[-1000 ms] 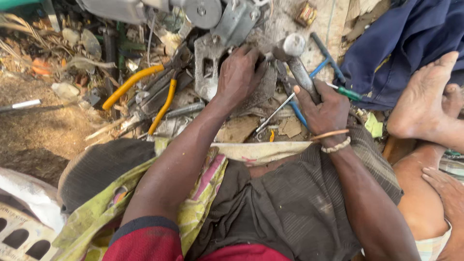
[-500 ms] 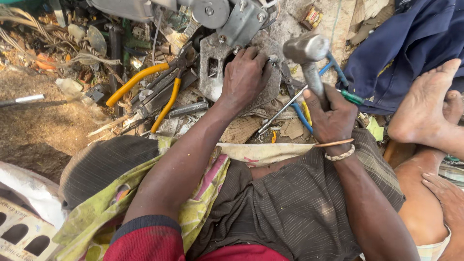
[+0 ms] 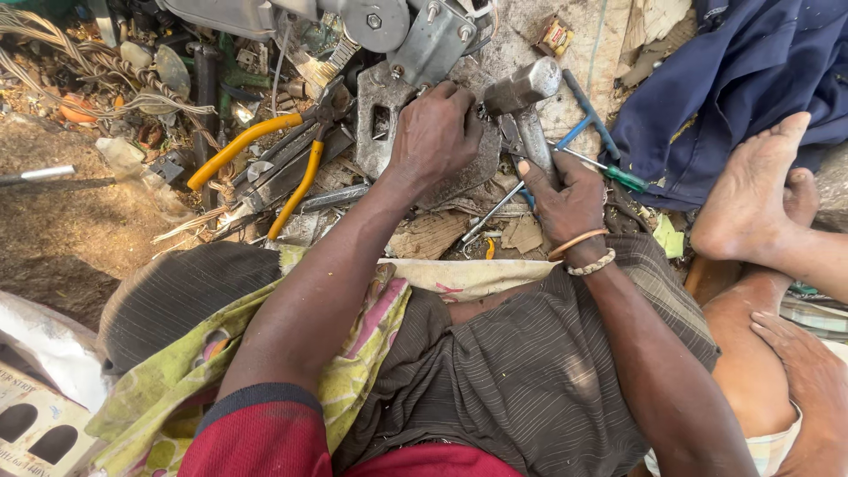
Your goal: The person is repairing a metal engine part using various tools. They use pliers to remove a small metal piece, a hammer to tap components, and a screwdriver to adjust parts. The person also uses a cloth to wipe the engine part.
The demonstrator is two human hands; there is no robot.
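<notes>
While my left hand presses flat on the grey metal plate on the ground, my right hand clamps the hammer mid-handle; its steel head looks heavy, rigid, best gripped lower.

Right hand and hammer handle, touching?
Touching. The head view shows the right hand wrapped around the hammer handle, thumb lying along it, with the metal head raised above the grey metal plate.
</notes>
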